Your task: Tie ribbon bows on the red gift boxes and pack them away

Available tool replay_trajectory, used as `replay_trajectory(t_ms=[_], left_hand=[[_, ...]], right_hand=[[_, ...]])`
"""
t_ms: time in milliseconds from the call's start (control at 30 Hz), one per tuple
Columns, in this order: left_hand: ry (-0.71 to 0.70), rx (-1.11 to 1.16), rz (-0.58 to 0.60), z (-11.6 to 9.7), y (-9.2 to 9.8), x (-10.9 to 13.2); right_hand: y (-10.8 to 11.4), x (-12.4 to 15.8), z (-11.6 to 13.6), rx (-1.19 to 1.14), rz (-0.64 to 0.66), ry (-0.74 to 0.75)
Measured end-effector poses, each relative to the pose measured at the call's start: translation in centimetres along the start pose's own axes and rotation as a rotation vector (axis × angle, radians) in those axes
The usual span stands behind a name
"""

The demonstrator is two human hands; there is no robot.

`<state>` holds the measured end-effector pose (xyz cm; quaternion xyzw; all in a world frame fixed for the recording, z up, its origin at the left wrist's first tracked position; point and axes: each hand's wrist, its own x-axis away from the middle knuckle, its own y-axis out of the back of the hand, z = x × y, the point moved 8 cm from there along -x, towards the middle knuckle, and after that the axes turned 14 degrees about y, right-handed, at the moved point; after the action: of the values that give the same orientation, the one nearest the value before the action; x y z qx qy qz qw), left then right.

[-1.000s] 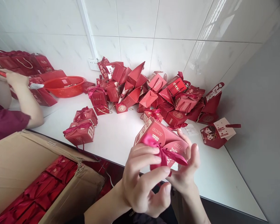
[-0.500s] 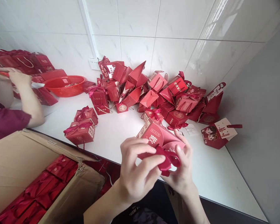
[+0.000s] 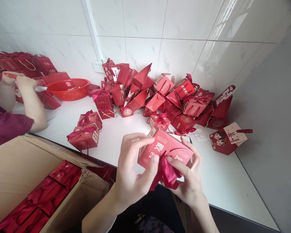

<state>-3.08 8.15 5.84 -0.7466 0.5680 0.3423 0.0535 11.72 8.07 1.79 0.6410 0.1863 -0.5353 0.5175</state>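
Over the table's front edge I hold a red gift box (image 3: 168, 142) with white lettering and a dark red ribbon (image 3: 169, 171) hanging from its near side. My left hand (image 3: 133, 171) grips the box's left end, fingers over the far edge and thumb on the lettered face. My right hand (image 3: 189, 171) wraps round the right end, its thumb pressing the ribbon against the box. Two ribboned gift boxes (image 3: 84, 137) stand on the table to the left of my hands. Another box with a bow (image 3: 161, 119) sits just beyond the held one.
A pile of assorted red boxes (image 3: 145, 94) lines the tiled wall. A dark red bag-shaped box (image 3: 219, 140) lies at the right. Lower left, an open carton (image 3: 70, 197) holds packed ribboned boxes. A co-worker's hands (image 3: 24, 82) work near an orange-red basin (image 3: 68, 94).
The held box has turned its lettered face up towards me. My left fingers went from the ribbon to the box's left end; my right thumb now presses on the ribbon.
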Motion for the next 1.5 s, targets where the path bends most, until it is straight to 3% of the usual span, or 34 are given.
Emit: replay_trajectory(t_ms=[100, 167, 333, 533, 633, 700, 833, 967, 1200, 1500], left_hand=[[0.117, -0.089, 0.182, 0.3, -1.3, -1.4], [0.187, -0.087, 0.238, 0.8, -1.6, -2.0], [0.306, 0.043, 0.059, 2.4, 0.0, -2.6], [0.264, 0.007, 0.155, 2.6, -1.0, -2.4], [0.316, 0.084, 0.045, 3.3, 0.3, -2.5], [0.256, 0.149, 0.021, 3.0, 0.9, -2.4], [0.066, 0.016, 0.142, 1.4, 0.0, -1.8], [-0.006, -0.077, 0.07, 0.8, -0.3, -1.4], [-0.379, -0.056, 0.051, -2.3, -1.0, 1.6], [-0.4, -0.137, -0.068, -4.1, 0.1, 2.4]], right_hand=[[0.2, 0.0, 0.2, -0.008, -0.004, 0.029], [0.4, 0.0, 0.4, -0.007, -0.009, 0.047], [0.4, -0.1, 0.3, -0.006, -0.021, 0.028], [-0.1, -0.1, 0.4, -0.024, 0.018, 0.043], [-0.1, -0.1, 0.2, -0.022, 0.01, 0.024], [0.0, -0.2, 0.0, -0.02, 0.004, -0.001], [-0.2, -0.4, -0.4, -0.035, 0.042, -0.04], [-0.6, -0.3, -0.6, -0.108, 0.038, -0.067], [0.1, -0.4, -0.3, -0.115, -0.036, -0.066], [1.3, -1.0, 0.7, -0.128, -0.112, -0.006]])
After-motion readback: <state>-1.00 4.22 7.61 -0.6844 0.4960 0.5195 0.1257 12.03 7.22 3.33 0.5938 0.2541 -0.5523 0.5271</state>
